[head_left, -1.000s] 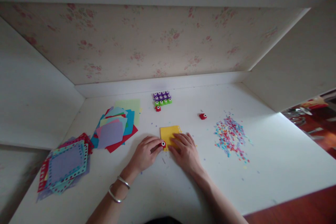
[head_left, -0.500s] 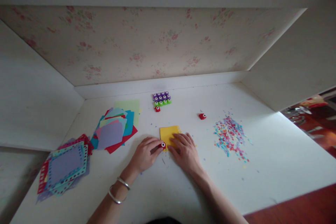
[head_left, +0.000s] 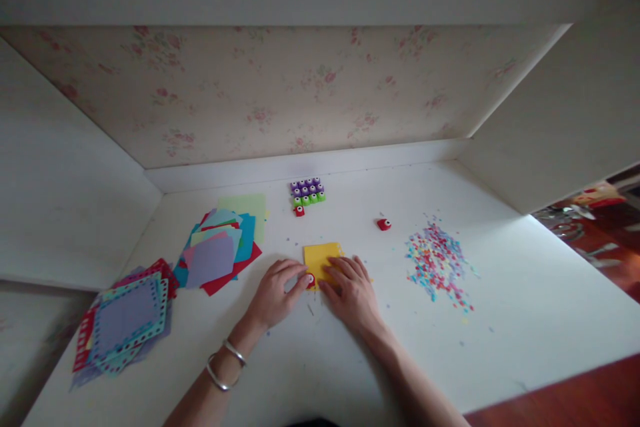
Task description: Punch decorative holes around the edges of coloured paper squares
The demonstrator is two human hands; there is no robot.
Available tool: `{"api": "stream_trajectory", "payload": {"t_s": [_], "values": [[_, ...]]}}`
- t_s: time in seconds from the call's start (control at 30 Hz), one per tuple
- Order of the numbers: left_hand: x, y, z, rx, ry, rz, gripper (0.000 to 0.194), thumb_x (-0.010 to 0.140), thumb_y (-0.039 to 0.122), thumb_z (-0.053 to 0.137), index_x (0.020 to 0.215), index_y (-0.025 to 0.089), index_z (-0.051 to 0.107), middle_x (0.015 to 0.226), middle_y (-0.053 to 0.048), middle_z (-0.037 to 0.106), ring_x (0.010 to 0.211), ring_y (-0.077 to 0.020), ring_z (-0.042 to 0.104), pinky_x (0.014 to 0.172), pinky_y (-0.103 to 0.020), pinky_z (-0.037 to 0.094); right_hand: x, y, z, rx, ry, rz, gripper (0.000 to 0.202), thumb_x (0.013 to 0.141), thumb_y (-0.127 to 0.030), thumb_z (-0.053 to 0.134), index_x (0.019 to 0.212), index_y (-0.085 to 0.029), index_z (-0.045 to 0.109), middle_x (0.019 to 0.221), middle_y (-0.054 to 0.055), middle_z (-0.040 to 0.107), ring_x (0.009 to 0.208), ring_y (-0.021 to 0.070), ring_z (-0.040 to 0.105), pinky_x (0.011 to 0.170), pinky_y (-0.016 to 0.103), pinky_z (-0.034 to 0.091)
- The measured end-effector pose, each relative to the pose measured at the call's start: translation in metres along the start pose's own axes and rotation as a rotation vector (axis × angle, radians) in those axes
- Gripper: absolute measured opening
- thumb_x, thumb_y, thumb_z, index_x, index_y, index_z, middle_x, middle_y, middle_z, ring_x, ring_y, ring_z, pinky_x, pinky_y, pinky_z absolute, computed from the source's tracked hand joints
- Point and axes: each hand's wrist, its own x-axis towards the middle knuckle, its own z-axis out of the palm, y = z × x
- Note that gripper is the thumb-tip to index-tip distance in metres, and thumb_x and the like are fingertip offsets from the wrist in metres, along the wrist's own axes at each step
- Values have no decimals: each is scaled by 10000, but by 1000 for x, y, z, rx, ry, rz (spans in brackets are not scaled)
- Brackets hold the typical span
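Observation:
A square of yellow paper (head_left: 319, 255) lies in front of me, with punched holes along its right edge. My left hand (head_left: 277, 293) is closed, thumb and fingers pinching a small red craft punch (head_left: 311, 280) at the paper's near left corner. My right hand (head_left: 351, 288) rests over the paper's right part, fingers bent and thumb near its front edge, holding it against the table. Whether any fingertip is under the sheet is hidden.
Purple and green punches (head_left: 307, 192) stand in rows at the back, a red one (head_left: 299, 211) before them. Another red punch (head_left: 384, 224) lies right, near confetti (head_left: 440, 263). Plain coloured sheets (head_left: 213, 259) and hole-edged sheets (head_left: 125, 313) are stacked left on the white table (head_left: 400, 360).
The red punch in my left hand has turned or settled slightly at the paper's corner, and my left fingers have shifted a little. My right hand stays on the paper. The view has tilted slightly.

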Motion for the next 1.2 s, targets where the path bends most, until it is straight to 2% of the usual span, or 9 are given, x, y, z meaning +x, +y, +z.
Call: {"api": "stream_trajectory", "payload": {"t_s": [0.23, 0.6, 0.8, 1.2], "values": [[9, 9, 6, 17, -57, -47, 217, 935, 321, 573, 949, 206, 756, 968, -59, 703, 953, -200, 642, 909, -340, 509, 0, -2, -1, 7, 8, 4, 252, 921, -349, 614, 1142, -264, 698, 1250, 53, 681, 1171, 257, 585, 1129, 526, 330], [30, 7, -6, 36, -273, -155, 234, 875, 333, 596, 759, 200, 750, 810, -32, 664, 819, -185, 636, 749, -260, 479, 1, -4, -4, 8, -7, 14, 251, 933, -347, 587, 1150, -271, 687, 1262, 58, 670, 1187, 264, 574, 1124, 539, 325], [38, 7, -7, 69, -347, -195, 243, 848, 336, 591, 695, 183, 702, 775, -18, 643, 784, -176, 619, 702, -246, 442, 1, -4, -4, 11, -19, 20, 252, 931, -336, 587, 1156, -265, 676, 1273, 50, 662, 1196, 261, 564, 1131, 538, 315], [42, 3, 7, 157, -381, -277, 164, 801, 300, 554, 696, 176, 577, 763, -4, 566, 714, -165, 535, 634, -261, 371, 1, -8, -7, 16, -32, 45, 247, 936, -330, 577, 1157, -275, 671, 1279, 40, 658, 1216, 253, 554, 1150, 534, 295]]}}
